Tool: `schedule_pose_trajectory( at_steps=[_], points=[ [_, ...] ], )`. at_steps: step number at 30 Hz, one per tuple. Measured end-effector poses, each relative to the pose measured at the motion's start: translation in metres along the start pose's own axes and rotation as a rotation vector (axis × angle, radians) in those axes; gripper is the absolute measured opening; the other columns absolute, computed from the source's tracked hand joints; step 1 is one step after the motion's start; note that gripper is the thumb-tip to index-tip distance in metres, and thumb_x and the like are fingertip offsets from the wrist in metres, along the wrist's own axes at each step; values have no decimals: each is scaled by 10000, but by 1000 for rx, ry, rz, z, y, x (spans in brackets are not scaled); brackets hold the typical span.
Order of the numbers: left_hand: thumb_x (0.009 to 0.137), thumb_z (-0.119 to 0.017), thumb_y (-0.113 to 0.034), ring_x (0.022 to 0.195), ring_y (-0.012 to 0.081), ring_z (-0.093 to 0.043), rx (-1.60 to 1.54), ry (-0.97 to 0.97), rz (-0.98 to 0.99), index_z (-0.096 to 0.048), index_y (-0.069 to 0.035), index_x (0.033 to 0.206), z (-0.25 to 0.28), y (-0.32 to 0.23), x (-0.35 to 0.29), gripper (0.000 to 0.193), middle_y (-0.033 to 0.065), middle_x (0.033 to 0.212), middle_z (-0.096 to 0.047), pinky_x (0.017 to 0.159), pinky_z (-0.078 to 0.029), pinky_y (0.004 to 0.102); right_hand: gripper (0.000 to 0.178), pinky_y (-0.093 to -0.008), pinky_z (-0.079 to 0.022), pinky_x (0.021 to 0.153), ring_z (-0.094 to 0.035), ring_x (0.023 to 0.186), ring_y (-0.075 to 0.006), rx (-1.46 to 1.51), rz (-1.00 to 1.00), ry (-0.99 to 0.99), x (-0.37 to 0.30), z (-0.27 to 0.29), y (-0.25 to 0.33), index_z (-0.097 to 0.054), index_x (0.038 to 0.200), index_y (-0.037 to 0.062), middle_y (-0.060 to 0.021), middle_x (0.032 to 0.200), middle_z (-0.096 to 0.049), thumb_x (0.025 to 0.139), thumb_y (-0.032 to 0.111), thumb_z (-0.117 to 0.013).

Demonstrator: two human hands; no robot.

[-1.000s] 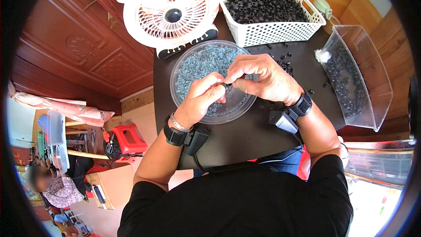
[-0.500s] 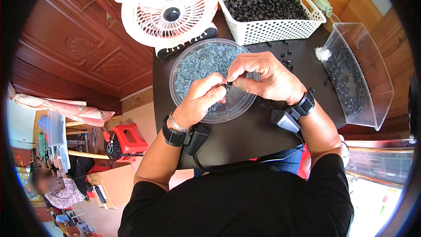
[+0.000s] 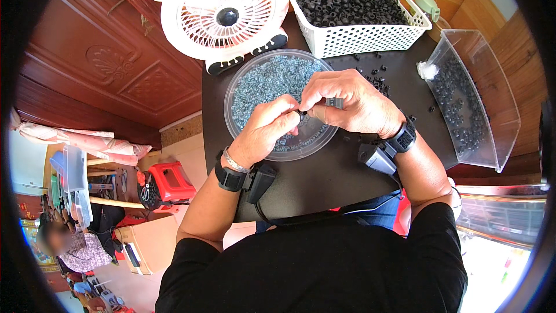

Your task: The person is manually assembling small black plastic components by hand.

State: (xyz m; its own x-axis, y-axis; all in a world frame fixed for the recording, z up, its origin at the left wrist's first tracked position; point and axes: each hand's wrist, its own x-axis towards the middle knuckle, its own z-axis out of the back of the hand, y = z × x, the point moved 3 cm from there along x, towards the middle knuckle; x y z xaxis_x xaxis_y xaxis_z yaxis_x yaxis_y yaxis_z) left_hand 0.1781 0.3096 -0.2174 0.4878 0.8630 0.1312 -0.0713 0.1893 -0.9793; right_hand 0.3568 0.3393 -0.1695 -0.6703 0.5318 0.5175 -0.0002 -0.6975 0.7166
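Observation:
Both hands meet over a round clear tub (image 3: 228,107) holding a heap of small blue-grey metal pieces, perhaps screws. A tiny black part (image 3: 301,115) is pinched at the fingertips, mostly covered by them. My left hand (image 3: 263,133) grips it between thumb and forefinger from the left. From the right, my right hand (image 3: 356,104) comes in with thumb and forefinger bent toward the same part; whether it holds a second small piece is hidden. Each wrist wears a black strapped device.
Behind the tub stand a white fan (image 3: 227,16) and a white perforated basket (image 3: 365,43) full of black ring-shaped parts. Loose black parts (image 3: 379,84) lie on the dark table (image 3: 313,188). At right, a clear bin (image 3: 503,95) holds small dark pieces. A person sits far left.
Only the fingers of my right hand shift slightly around the black part. My left hand keeps its pinch, and both hands stay over the tub.

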Motion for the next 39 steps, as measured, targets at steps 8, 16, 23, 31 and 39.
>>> schedule_pose_trajectory(
  at_steps=[8,16,23,31,39],
  points=[
    [949,-519,-217,703,101,-549,-39,12,24,-557,11,932,-3,0,1,233,31,758,-568,667,-447,250,113,-270,-498,709,-641,769,-135,126,-157,23,-2,-2,0,-648,909,10,-56,819,-660,803,-29,-654],
    [949,-500,-270,697,151,-569,-155,-26,40,-551,-7,894,-4,7,1,274,55,734,-567,668,-443,281,84,-252,-490,764,-611,813,-89,402,-387,-27,-4,-5,-8,-652,923,-19,-43,846,-671,840,-7,-654],
    [948,-500,-280,682,153,-567,-134,-18,30,-554,-3,923,-4,7,0,283,53,724,-558,660,-444,279,95,-264,-494,753,-620,805,-113,177,-213,-6,-1,-4,-5,-654,926,-5,-50,830,-642,832,-21,-650],
    [959,-481,-293,687,140,-562,-232,-59,78,-566,-7,973,-11,11,0,299,42,740,-554,645,-439,264,81,-267,-498,754,-623,819,-115,420,-359,-86,-5,-14,-18,-649,928,-6,-41,866,-648,849,12,-655],
    [968,-468,-301,685,153,-563,-363,-145,44,-546,-29,935,-10,13,1,285,48,758,-553,644,-437,266,81,-261,-497,782,-607,846,-102,611,-475,-165,-5,-21,-20,-632,960,-8,-45,912,-652,880,2,-623]
  ],
)
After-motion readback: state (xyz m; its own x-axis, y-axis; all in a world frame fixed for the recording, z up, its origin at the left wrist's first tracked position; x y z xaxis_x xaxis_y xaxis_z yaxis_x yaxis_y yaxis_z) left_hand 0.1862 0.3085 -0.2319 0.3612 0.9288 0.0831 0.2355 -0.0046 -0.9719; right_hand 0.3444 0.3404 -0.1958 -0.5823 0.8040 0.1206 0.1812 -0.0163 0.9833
